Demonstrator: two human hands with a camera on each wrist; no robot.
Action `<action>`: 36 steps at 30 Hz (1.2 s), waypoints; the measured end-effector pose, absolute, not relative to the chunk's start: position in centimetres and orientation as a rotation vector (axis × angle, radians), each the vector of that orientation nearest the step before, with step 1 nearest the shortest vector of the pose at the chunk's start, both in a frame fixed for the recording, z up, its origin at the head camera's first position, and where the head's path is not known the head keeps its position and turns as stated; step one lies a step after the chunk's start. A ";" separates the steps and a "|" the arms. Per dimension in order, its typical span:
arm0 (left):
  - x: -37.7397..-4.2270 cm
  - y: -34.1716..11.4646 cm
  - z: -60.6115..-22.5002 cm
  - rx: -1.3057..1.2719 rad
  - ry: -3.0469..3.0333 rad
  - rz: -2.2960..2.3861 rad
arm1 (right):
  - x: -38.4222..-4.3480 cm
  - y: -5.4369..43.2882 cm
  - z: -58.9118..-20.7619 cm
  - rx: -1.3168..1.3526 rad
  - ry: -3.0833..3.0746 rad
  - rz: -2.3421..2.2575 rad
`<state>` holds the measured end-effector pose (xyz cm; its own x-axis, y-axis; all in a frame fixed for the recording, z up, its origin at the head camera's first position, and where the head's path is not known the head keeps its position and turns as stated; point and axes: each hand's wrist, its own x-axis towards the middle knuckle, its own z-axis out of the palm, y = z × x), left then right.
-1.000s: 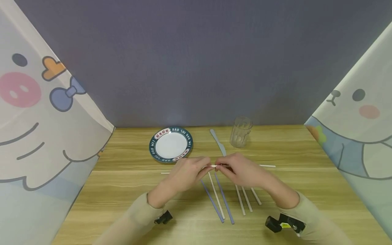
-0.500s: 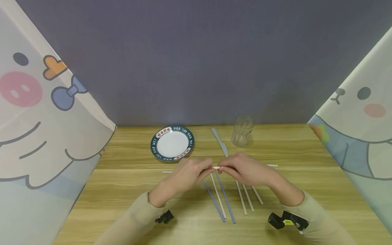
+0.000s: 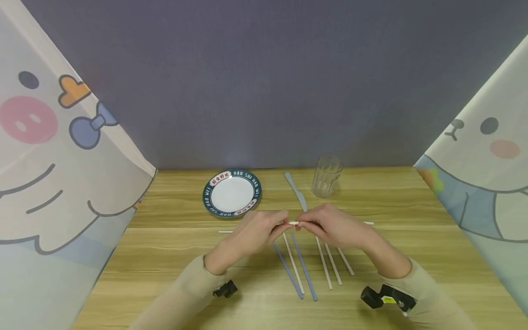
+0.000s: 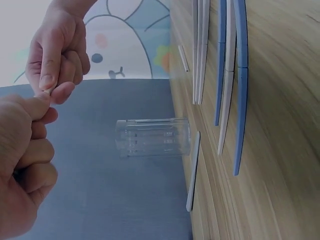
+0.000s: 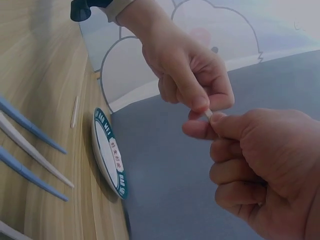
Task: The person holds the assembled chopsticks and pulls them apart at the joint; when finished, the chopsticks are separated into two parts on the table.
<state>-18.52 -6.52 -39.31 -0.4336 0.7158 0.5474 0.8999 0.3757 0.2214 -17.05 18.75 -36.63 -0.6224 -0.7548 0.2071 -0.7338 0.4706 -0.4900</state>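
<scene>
- From where I stand, a person's two bare hands meet over the middle of a pale wood-grain table (image 3: 165, 256), raised above its top.
- The left hand (image 3: 252, 233) pinches a thin, small white piece (image 3: 293, 223), its material unclear, between thumb and finger.
- The right hand (image 3: 339, 230) pinches the same piece from the other side; only a sliver shows between the two grips.
- Below and nearer lie two slender purple-blue sticks (image 3: 304, 268) with one slim white stick (image 3: 294, 265) between them; just right of these fan three more white sticks (image 3: 333, 265).
- A thin white strip end (image 3: 225, 232) shows left of the hands, and another white tip (image 3: 368, 223) right of them.
- On the far side, left to right: a round white plate with a dark teal lettered rim (image 3: 232, 195), a pale grey-blue knife (image 3: 297, 192), and a clear ribbed tumbler (image 3: 327, 177).
- To work such a small piece well, I would judge, both pinches want to be firm but light, fingertips close together and wrists level, high enough to clear the sticks; a loose grip could drop it among them.
</scene>
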 end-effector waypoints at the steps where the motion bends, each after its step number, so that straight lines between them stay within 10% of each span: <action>1: -18.6 -6.5 -39.4 -1.421 -2.281 -0.719 | -17.1 18.8 -36.7 -1.373 2.659 -0.861; 36: -18.3 -6.6 -39.1 -1.379 -2.276 -0.761 | -17.0 18.9 -36.1 -1.335 2.733 -0.810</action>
